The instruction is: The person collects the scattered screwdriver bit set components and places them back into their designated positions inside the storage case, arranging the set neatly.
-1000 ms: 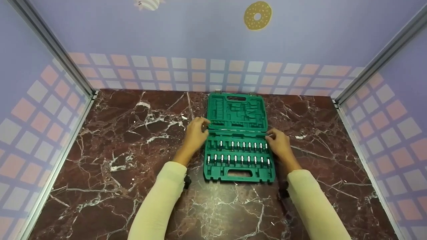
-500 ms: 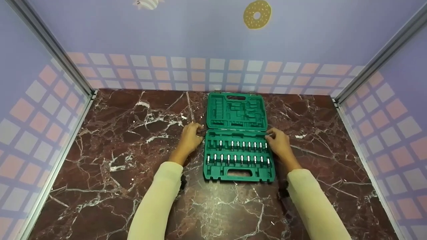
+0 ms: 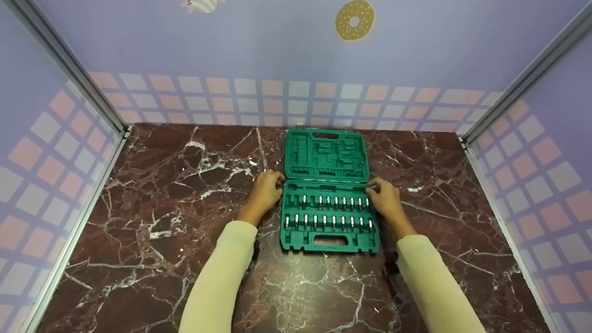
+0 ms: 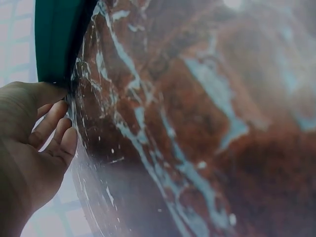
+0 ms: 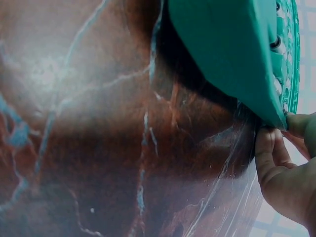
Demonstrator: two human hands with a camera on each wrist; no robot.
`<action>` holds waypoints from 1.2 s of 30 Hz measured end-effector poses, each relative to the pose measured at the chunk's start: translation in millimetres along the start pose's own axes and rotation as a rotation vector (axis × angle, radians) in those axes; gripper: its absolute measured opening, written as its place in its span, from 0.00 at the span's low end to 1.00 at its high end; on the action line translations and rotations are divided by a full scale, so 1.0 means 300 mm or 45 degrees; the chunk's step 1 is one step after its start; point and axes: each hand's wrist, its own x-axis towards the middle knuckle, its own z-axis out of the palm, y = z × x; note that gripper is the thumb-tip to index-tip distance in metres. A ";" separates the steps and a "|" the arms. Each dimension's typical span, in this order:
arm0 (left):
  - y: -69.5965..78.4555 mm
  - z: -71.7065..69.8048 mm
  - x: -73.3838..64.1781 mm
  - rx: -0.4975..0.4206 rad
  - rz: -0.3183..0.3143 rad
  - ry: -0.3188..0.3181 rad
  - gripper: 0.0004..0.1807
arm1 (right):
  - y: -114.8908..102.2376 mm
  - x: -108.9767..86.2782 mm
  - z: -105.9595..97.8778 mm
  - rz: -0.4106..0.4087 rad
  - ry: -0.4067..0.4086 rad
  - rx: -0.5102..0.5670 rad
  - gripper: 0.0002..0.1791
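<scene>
A green socket set case (image 3: 305, 240) lies unfolded on the table, its lid towards the back wall. Two rows of silver sockets (image 3: 334, 223) fill the near half. Its lid (image 3: 327, 152) shows only moulded hollows. At the left side, by the hinge, my left hand (image 3: 266, 189) touches the edge with its fingertips. The left wrist view shows that hand's loosely bent fingers (image 4: 63, 126) below the case's corner, apart from it. My right hand (image 3: 386, 196) pinches the right edge near the hinge. In the right wrist view its thumb (image 5: 298, 124) lies against the case's corner.
Dark red marbled table (image 3: 138, 208) surrounds the case. A lilac back wall (image 3: 296, 51) with pink and white squares rises behind the lid. Grey metal corner posts (image 3: 69, 64) and side panels bound the table on both sides.
My left hand first drew away from the case to the left, then came back against its edge. The right hand has kept its hold at the right edge. The case has barely shifted.
</scene>
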 end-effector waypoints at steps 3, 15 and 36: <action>0.001 0.004 0.003 0.018 0.023 0.004 0.12 | 0.000 0.001 -0.002 -0.007 -0.002 -0.009 0.11; -0.004 0.019 0.012 0.060 0.107 0.060 0.08 | -0.006 0.001 0.002 0.033 -0.010 -0.024 0.11; -0.017 -0.002 0.009 0.114 -0.007 -0.013 0.08 | 0.000 0.001 -0.004 0.013 -0.027 -0.025 0.11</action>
